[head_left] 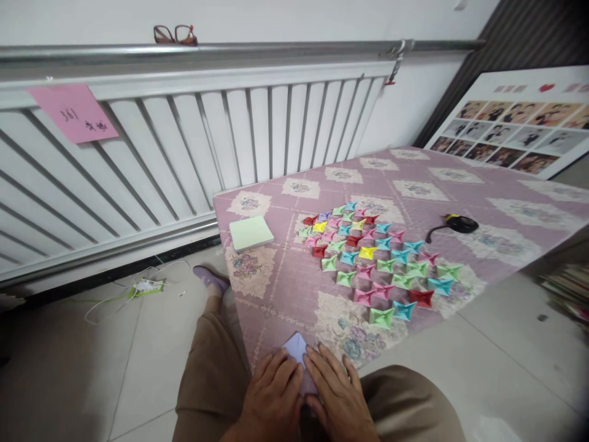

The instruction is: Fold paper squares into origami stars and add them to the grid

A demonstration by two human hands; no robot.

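Left hand (272, 399) and right hand (339, 398) lie flat, grip apart, pressing the lavender paper (297, 348); it looks flimsy and crease-prone, best pinched at the corners.

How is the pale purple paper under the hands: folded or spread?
Folded: the pale purple paper shows a pointed tip with a centre crease between the left hand and right hand.

Loads of little folded paper stars (377, 264) sit in rows on the counter (506, 202), well beyond the right hand (338, 396). A pale green notepad (251, 233) lies further off, ahead of the left hand (271, 399). There's a black corded gadget (460, 223) way off right, glasses (175, 35) on the pipe (276, 49), and a pink note (73, 112) on the radiator (207, 135).
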